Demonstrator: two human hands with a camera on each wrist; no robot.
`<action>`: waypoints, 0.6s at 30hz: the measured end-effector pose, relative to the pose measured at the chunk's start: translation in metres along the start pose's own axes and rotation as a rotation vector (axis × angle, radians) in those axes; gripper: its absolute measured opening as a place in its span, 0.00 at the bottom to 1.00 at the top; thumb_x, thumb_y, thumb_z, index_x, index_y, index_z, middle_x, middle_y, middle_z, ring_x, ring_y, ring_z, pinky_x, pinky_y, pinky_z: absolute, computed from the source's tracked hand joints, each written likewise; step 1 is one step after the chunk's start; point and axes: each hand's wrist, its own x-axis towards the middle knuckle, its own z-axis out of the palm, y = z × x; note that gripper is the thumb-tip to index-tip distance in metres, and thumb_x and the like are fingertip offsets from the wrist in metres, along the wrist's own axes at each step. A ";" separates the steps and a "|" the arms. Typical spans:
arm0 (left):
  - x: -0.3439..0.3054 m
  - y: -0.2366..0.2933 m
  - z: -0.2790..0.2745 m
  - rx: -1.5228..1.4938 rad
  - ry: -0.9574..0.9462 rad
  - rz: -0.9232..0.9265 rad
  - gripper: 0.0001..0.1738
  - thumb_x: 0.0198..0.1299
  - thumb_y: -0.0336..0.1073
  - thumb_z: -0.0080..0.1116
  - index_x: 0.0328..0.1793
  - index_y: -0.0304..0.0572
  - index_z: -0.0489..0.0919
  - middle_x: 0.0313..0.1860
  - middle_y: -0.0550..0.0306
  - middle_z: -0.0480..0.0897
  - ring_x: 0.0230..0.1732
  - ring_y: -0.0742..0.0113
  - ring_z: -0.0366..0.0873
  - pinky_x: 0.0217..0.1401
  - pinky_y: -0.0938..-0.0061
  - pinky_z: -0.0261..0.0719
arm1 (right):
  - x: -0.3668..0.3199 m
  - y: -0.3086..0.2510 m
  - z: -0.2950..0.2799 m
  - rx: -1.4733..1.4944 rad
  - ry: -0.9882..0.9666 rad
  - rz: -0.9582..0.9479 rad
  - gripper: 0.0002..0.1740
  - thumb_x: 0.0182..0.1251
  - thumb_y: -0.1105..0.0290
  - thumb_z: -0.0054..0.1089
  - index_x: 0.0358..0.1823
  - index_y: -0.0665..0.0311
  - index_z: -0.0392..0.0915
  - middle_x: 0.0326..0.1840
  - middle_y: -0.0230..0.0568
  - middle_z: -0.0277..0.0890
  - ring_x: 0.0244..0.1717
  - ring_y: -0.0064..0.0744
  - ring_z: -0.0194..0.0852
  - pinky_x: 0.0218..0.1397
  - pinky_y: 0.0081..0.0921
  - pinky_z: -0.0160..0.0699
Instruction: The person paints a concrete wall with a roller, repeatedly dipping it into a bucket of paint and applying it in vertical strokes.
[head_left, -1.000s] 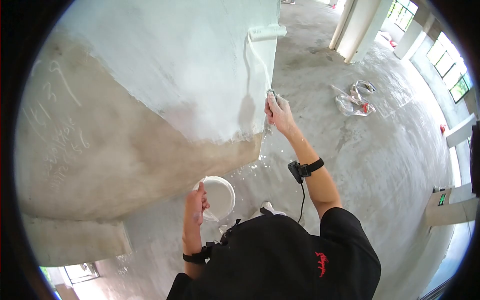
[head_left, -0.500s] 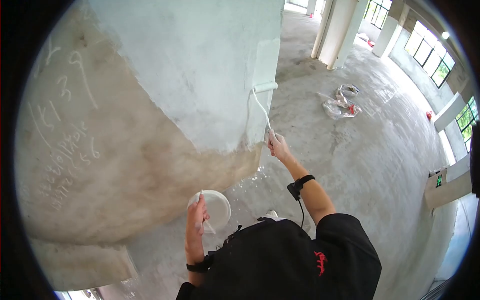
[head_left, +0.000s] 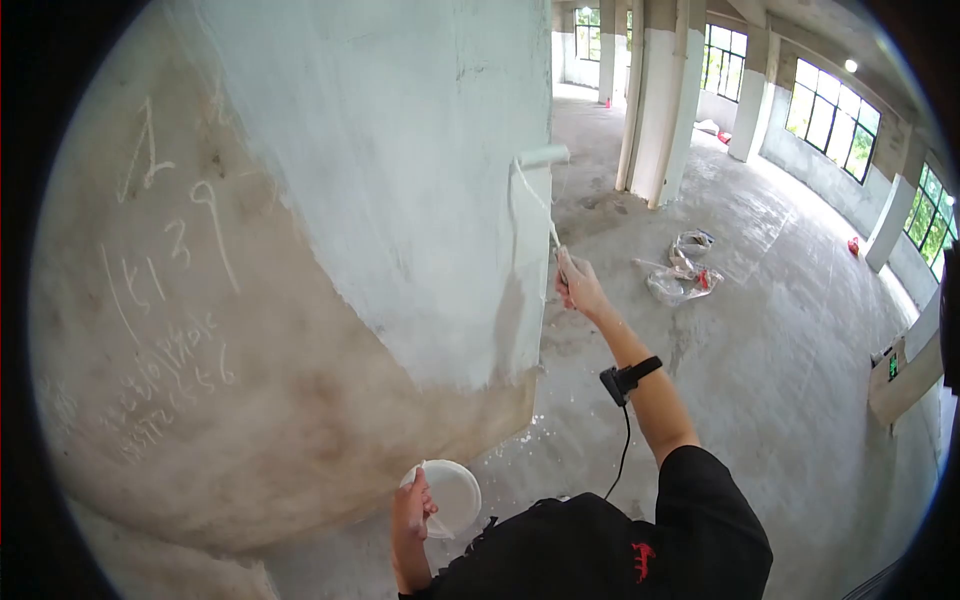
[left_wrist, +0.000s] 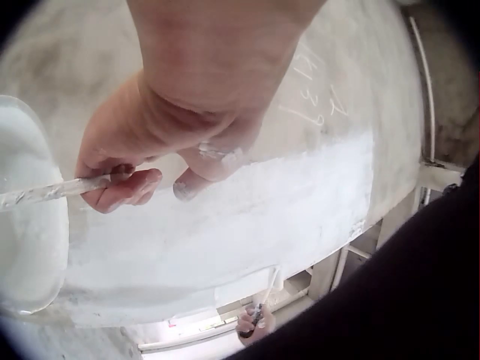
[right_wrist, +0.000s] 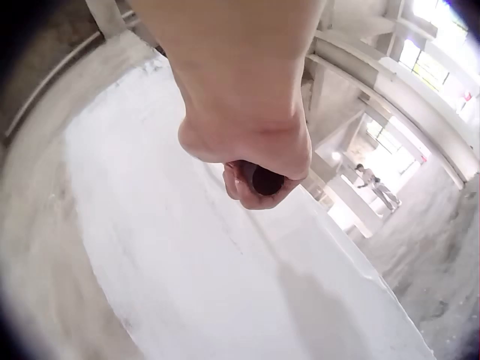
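Observation:
A white paint roller lies against the right edge of a partly coated wall, near the corner. Its handle end is gripped by my right hand; in the right wrist view the fingers of that hand curl round the dark handle. Low beside the wall, my left hand is at the rim of a white bucket. The left wrist view shows the left hand holding a thin paint-smeared rod that reaches over the bucket, thumb extended.
Bare brown wall with chalk-like writing borders the pale coat. Clear plastic bags lie on the concrete floor to the right, with pillars and windows behind. A distant person shows in the right wrist view.
Against the wall, the roller came down and has since gone back up with my right hand. The head view has tilted upward, showing more windows. My left hand stays by the bucket.

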 end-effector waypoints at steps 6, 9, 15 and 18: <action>-0.001 -0.002 0.005 0.013 -0.014 0.000 0.24 0.64 0.55 0.58 0.36 0.39 0.70 0.16 0.71 0.60 0.14 0.78 0.59 0.20 0.78 0.64 | 0.039 -0.090 -0.005 -0.041 0.027 -0.083 0.33 0.73 0.41 0.40 0.18 0.60 0.64 0.10 0.29 0.58 0.07 0.22 0.53 0.10 0.23 0.54; 0.001 -0.004 0.006 0.015 -0.017 -0.006 0.24 0.64 0.55 0.58 0.35 0.39 0.70 0.16 0.71 0.60 0.14 0.78 0.59 0.20 0.78 0.64 | 0.056 -0.133 -0.004 -0.029 0.015 -0.127 0.32 0.72 0.41 0.42 0.20 0.61 0.65 0.11 0.30 0.59 0.08 0.23 0.54 0.11 0.23 0.55; 0.000 -0.003 0.008 0.023 -0.023 -0.010 0.23 0.65 0.54 0.58 0.35 0.41 0.70 0.16 0.71 0.60 0.15 0.78 0.59 0.21 0.78 0.64 | 0.090 -0.191 -0.003 0.036 -0.036 -0.198 0.31 0.71 0.38 0.42 0.26 0.60 0.65 0.15 0.27 0.57 0.11 0.19 0.48 0.15 0.21 0.52; -0.005 0.000 0.011 0.029 -0.056 0.020 0.23 0.65 0.54 0.58 0.35 0.41 0.70 0.16 0.71 0.60 0.15 0.78 0.59 0.21 0.78 0.65 | 0.095 -0.219 -0.002 0.104 -0.065 -0.196 0.28 0.71 0.43 0.45 0.24 0.59 0.64 0.14 0.29 0.59 0.11 0.20 0.51 0.13 0.23 0.54</action>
